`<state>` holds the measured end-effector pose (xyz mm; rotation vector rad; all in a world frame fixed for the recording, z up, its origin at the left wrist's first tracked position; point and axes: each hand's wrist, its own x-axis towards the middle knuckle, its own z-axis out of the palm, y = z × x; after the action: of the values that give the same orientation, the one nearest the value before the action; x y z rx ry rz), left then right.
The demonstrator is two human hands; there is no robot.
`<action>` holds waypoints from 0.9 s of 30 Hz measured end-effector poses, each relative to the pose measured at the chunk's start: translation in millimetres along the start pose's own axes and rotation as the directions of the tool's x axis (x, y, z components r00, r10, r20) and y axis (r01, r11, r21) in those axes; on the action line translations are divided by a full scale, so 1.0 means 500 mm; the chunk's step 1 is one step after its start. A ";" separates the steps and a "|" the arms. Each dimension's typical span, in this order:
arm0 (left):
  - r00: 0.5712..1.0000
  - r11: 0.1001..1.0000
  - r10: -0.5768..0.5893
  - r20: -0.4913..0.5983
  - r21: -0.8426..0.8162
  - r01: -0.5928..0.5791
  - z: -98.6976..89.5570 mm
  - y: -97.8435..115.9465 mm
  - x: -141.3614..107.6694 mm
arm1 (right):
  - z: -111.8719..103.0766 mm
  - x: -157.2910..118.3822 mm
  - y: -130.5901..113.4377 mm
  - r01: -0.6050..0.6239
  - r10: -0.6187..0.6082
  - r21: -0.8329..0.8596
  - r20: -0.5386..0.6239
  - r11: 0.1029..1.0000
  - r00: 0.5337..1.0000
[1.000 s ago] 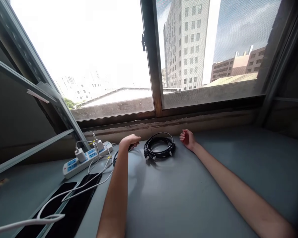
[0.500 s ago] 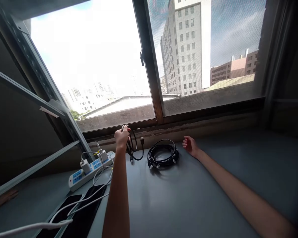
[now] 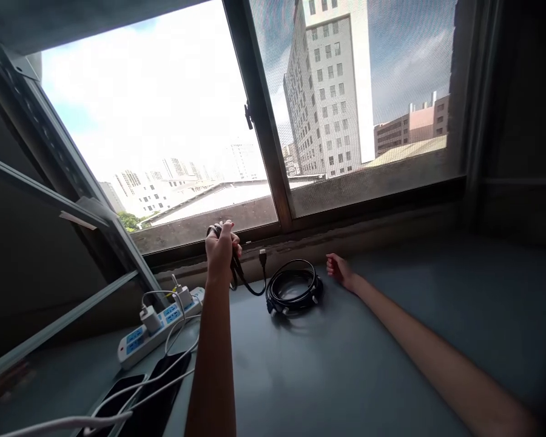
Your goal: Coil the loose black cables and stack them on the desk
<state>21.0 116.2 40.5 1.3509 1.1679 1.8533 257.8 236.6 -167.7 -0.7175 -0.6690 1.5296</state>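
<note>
Black cord ring [image 3: 295,302] lies flat on the gray table [image 3: 309,370]. L hand [image 3: 220,249] is left of the ring, up off the table, fingers wrapped round a bunch of thin black cord [image 3: 253,292]. Part of that cord hangs down & bends up again; its plug end [image 3: 262,257] pokes up just left of & behind the ring. Can't tell if cord & ring touch. R hand [image 3: 340,271] is right of the ring, near but apart, fingers curled in; can't tell if it's closed all the way. Well left of the ring: long power strip [image 3: 171,313] w/ 2 white plugs [image 3: 150,318] in it. White cords [image 3: 73,420] & dark flat things [image 3: 157,414] are nearer & left of the ring. Window [image 3: 266,145] is behind the ring.
</note>
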 end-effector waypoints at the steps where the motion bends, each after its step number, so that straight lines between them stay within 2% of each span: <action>1: 1.000 1.000 -0.017 0.017 0.012 0.016 0.002 0.008 -0.006 | 0.003 -0.001 0.001 0.009 -0.010 -0.011 -0.011 1.000 1.000; 4: 0.997 0.998 -0.055 0.054 0.031 0.053 0.005 0.026 -0.019 | 0.015 -0.006 0.000 0.073 -0.075 -0.038 -0.062 0.997 0.995; 7: 0.996 0.998 -0.065 0.067 0.016 0.064 0.005 0.036 -0.027 | 0.040 -0.010 -0.020 0.187 -0.192 -0.060 -0.094 0.981 0.977; 11: 0.998 0.999 -0.026 0.054 -0.019 0.027 0.006 0.046 -0.035 | 0.110 -0.035 -0.076 0.375 -0.381 -0.116 -0.027 0.920 0.924; 13: 0.996 1.000 -0.010 0.085 0.000 0.010 0.008 0.052 -0.039 | 0.159 -0.067 -0.104 0.454 -0.448 -0.166 0.073 0.875 0.891; 15: 0.992 1.000 -0.004 0.124 0.024 0.001 0.012 0.057 -0.045 | 0.212 -0.115 -0.121 0.504 -0.459 -0.235 0.220 0.831 0.861; 17: 0.989 0.999 0.006 0.144 0.036 -0.012 0.017 0.061 -0.051 | 0.261 -0.173 -0.124 0.521 -0.376 -0.328 0.415 0.788 0.829; 19: 0.989 0.998 0.030 0.145 0.045 -0.037 0.023 0.064 -0.058 | 0.299 -0.233 -0.115 0.544 -0.274 -0.393 0.562 0.741 0.780; 20: 0.989 0.998 0.042 0.140 0.049 -0.049 0.026 0.065 -0.062 | 0.314 -0.260 -0.109 0.574 -0.231 -0.424 0.626 0.701 0.744; 21: 0.990 0.997 0.054 0.132 0.051 -0.061 0.028 0.066 -0.066 | 0.325 -0.284 -0.104 0.659 -0.197 -0.479 0.703 0.580 0.684; 22: 0.990 0.996 0.067 0.121 0.051 -0.074 0.030 0.067 -0.069 | 0.333 -0.304 -0.099 0.710 -0.177 -0.515 0.736 0.481 0.654; 24: 0.989 0.992 0.104 0.102 0.063 -0.111 0.031 0.069 -0.073 | 0.342 -0.329 -0.094 0.771 -0.208 -0.562 0.750 0.300 0.628; 25: 0.987 0.988 0.125 0.096 0.076 -0.133 0.030 0.070 -0.075 | 0.344 -0.336 -0.093 0.780 -0.228 -0.573 0.748 0.253 0.624; 27: 0.983 0.980 0.158 0.098 0.107 -0.169 0.026 0.072 -0.075 | 0.343 -0.338 -0.095 0.785 -0.243 -0.568 0.748 0.245 0.617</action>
<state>47.8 72.9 56.7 1.6205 1.1628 1.8408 164.1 71.2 -12.4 -0.6559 -2.0378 0.5333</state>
